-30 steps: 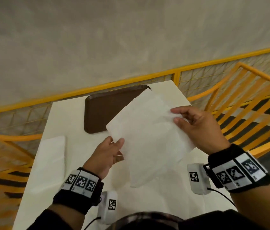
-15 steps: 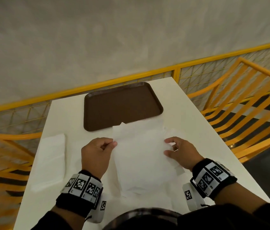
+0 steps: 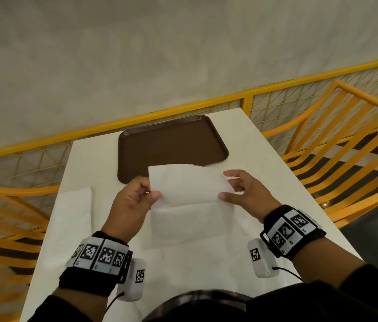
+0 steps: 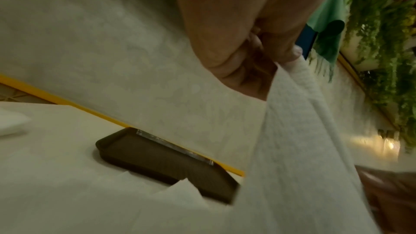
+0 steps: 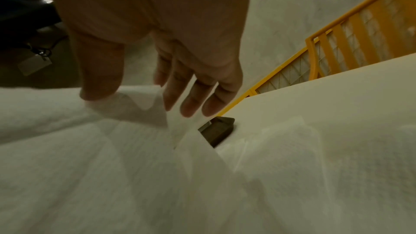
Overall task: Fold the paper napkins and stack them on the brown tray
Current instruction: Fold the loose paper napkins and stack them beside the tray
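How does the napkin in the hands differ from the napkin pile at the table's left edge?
The held napkin is lifted, its far half raised and bending toward the person; the pile lies flat on the table. The held napkin is pinched at its sides by the left hand and right hand; nothing touches the pile. The held napkin partly covers the tray's near edge; the pile sits apart from the tray. Both are white.

**A pale wall and yellow rails**

I sat at a white table (image 3: 264,159) set against a mottled grey-beige wall (image 3: 160,54). A yellow mesh railing (image 3: 311,98) ran along the wall behind the table. Orange-yellow slatted chairs (image 3: 346,145) stood on both sides. Green foliage (image 4: 387,42) hung off to one side. The light was dim and warm.
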